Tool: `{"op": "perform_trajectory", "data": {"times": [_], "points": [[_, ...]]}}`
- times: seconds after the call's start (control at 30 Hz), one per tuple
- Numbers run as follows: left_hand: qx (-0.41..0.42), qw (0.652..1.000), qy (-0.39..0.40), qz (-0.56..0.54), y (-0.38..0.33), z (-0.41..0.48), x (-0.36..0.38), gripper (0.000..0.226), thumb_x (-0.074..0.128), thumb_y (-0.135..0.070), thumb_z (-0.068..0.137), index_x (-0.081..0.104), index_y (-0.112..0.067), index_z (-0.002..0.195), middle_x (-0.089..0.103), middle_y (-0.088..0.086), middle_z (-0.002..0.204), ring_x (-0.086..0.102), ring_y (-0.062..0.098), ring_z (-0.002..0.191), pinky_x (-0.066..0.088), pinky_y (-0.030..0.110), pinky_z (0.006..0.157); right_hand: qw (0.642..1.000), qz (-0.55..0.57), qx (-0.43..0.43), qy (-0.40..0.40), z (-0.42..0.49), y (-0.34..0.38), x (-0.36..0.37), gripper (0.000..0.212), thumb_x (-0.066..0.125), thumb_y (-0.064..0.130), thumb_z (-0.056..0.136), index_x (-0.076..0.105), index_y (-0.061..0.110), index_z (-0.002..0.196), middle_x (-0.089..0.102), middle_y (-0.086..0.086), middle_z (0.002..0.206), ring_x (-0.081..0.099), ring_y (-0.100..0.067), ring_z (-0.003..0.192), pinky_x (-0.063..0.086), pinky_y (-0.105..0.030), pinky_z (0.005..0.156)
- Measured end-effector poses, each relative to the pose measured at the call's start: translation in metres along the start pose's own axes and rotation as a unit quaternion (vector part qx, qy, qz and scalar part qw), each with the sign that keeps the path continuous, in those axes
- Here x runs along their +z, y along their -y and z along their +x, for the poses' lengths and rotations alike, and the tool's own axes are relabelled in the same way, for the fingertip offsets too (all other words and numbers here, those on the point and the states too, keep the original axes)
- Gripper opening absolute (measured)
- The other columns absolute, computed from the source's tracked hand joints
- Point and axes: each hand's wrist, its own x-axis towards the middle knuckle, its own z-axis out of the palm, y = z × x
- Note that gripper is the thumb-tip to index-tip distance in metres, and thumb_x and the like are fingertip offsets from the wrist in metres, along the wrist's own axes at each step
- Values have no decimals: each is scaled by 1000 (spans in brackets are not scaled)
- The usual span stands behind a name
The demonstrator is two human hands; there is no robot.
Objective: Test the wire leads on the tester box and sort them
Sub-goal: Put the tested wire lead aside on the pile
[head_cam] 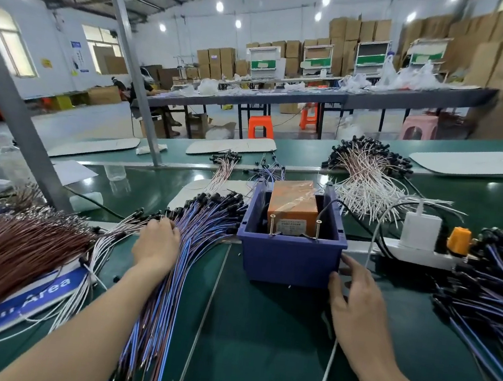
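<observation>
While the left hand (156, 245) lies on the blue-purple leads (206, 216) just left of the blue bin (289, 263), its fingers bend down among the black connector ends. Tips are buried, so can't tell if it's pinching a lead or only resting there.

Right hand (353, 299) is at the bin's front-right corner. Thumb is on the front wall, fingers are on the side wall, spread and relaxed, gripping nothing.

Inside the bin sits the tester box (294, 201), orange and taped over, w/ two screws (271, 224) standing upright at its near edge. The bin itself rests on the green surface (257, 347).

Plenty of clutter round that bin. Far left of it is a thick fan of brown wires (12, 244), lying over a blue sign (44, 292). Behind it to the right is a heap of white-pink leads (367, 178). Right of it is a white power strip (418, 256) w/ a white charger (420, 230) and an orange plug (459, 240) in it. Further right again lies a pile of dark blue leads (490, 286).

A white cable (329, 362) drops from the strip side, passes under the right hand and runs to the near edge. A thin metal rod (208, 310) lies btwn the blue-purple leads and the bin's front. A grey post (21, 133) slants up well left of the bin.
</observation>
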Motion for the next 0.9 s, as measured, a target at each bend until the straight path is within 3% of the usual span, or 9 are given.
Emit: {"op": "perform_trajectory", "data": {"times": [0.13, 0.23, 0.3, 0.4, 0.53, 0.6, 0.7, 0.8, 0.9], "points": [[-46, 991, -39, -116, -4, 2, -6, 27, 45, -26, 104, 62, -8, 112, 63, 15, 113, 57, 29, 97, 45, 39, 78, 1000, -4, 0, -5, 1, -1, 1, 38, 46, 30, 104, 49, 21, 140, 61, -1, 126, 54, -18, 112, 43, -39, 99], [-68, 947, -133, -283, -19, -8, -32, 24, 43, -25, 106, 55, -4, 113, 65, 14, 99, 63, 31, 86, 54, 46, 77, 1000, 6, 7, -2, -1, 0, 1, 43, 45, 33, 103, 45, 21, 144, 57, -1, 134, 53, -18, 120, 43, -40, 105], [-6, 903, -212, -375, -34, -26, -55, 18, 44, -25, 106, 50, -9, 110, 63, 3, 84, 63, 21, 71, 57, 49, 68, 1000, 16, 15, -20, -3, 1, 1, 48, 46, 33, 102, 39, 19, 147, 50, -1, 139, 53, -21, 123, 45, -40, 103], [123, 845, -272, -443, -57, -76, -82, 14, 47, -34, 104, 47, -21, 107, 59, -4, 71, 54, 10, 53, 49, 38, 49, 995, 35, -4, -92, -5, 5, 1, 52, 50, 32, 97, 33, 26, 147, 42, 3, 122, 58, -14, 92, 50, -35, 76], [270, 852, -243, -377, -87, -153, -68, 11, 52, -39, 98, 46, -30, 102, 58, -14, 63, 51, 8, 47, 38, 20, 43, 983, 84, -61, -152, -6, 8, -1, 71, 61, 28, 92, 22, 36, 151, 43, 11, 102, 56, -8, 83, 55, -30, 73], [366, 845, -237, -308, -99, -181, -49, 10, 55, -33, 96, 48, -26, 100, 58, -12, 55, 50, 7, 40, 42, 24, 41, 973, 130, -74, -175, -8, 11, -5, 84, 62, 38, 89, 10, 43, 156, 45, 9, 105, 55, -3, 88, 49, -13, 76], [463, 821, -233, -239, -106, -204, -27, 7, 56, -27, 97, 50, -24, 95, 51, -10, 50, 44, 11, 37, 39, 25, 36, 959, 152, -99, -220, -7, 14, -11, 93, 67, 37, 85, 10, 34, 159, 38, 0, 123, 56, 0, 92, 42, -1, 77], [490, 818, -201, -222, -107, -212, -19, 8, 57, -25, 96, 52, -25, 89, 46, -9, 47, 42, 13, 38, 36, 23, 36, 948, 142, -131, -254, -7, 10, -16, 73, 71, 35, 90, 33, 25, 151, 32, 7, 134, 58, -8, 96, 43, -3, 82], [509, 820, -160, -206, -105, -209, -14, 20, 54, -25, 96, 64, -23, 78, 46, -9, 47, 42, 13, 41, 37, 22, 36, 952, 81, -165, -245, -7, 8, -20, 27, 65, 37, 92, 63, 24, 116, 40, 13, 130, 57, -8, 97, 47, -11, 80]]}}
